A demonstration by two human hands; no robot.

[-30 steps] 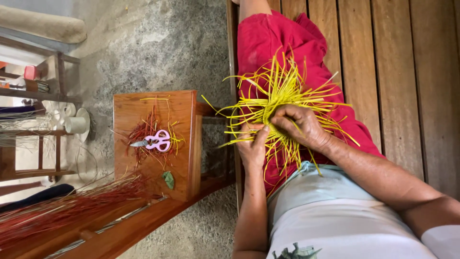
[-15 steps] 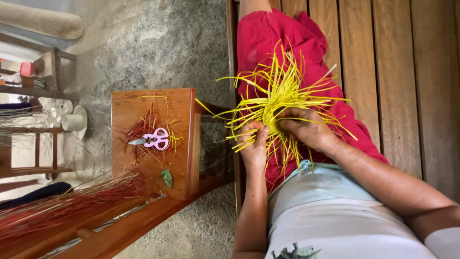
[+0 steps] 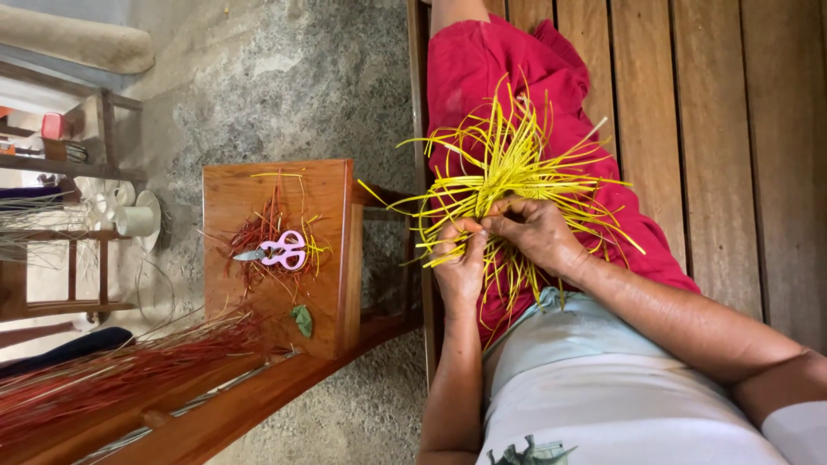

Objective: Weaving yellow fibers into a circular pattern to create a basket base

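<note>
A fan of thin yellow weaving strips (image 3: 508, 164) lies on my lap, over a red cloth (image 3: 525, 77). My left hand (image 3: 461, 267) pinches some of the strips near where they cross. Touching it from the other side, my right hand (image 3: 538, 232) grips the same crossing point with fingers curled over the strands. Loose ends stick out in all directions around both hands.
I sit on a wooden slatted bench (image 3: 732, 129). To the left stands a small wooden stool (image 3: 319, 207) with pink-handled scissors (image 3: 280, 251), red and yellow strip offcuts and a green leaf (image 3: 302, 320). A bundle of red strips (image 3: 121, 379) lies on a low wooden bar over the concrete floor.
My hands have kept working at the crossing point, with small finger shifts. The yellow strips have swayed slightly. Nothing on the stool has moved.
</note>
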